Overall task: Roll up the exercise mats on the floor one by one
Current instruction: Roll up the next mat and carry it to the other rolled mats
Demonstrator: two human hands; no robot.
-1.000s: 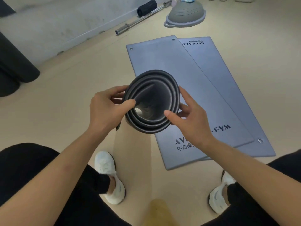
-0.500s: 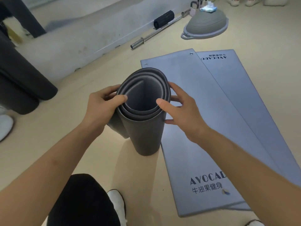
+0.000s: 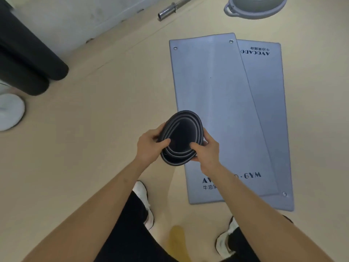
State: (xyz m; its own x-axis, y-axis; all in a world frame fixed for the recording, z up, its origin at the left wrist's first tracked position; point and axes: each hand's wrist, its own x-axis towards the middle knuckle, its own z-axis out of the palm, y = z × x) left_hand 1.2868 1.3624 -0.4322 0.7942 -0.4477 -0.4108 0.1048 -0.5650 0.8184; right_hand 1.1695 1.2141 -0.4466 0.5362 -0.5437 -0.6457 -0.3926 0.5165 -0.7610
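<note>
Black rolls point(image 3: 32, 59): two dark, matte cylinders lying side by side at far left, close to the wall.
Roll point(image 3: 181, 138): a dark grey foam mat wound in a loose spiral and seen end-on. The end is an egg-shaped oval with pale layer edges.
Flat mats point(image 3: 213, 103): smooth blue-grey rectangles with metal eyelets at the corners and dark printed lettering. One lies skewed over the lower mat point(image 3: 268, 110).
Dome point(image 3: 255, 10): a grey half-ball with a rim handle, cut by the top edge.
Floor point(image 3: 94, 138): smooth beige sheet.
Wall point(image 3: 85, 14): pale grey and mottled, at upper left, with a steel bar point(image 3: 167, 11) at its foot.
Left hand point(image 3: 149, 148): grip closed on the roll's left side, thumb hooked over the rim, fingers curled behind.
Right hand point(image 3: 207, 154): grip closed on the lower right side, thumb over the rim, fingers round the outside.
Position: the roll sits between the two grips, above the near left edge of the flat mats. Whether its far end touches the floor cannot be told.
</note>
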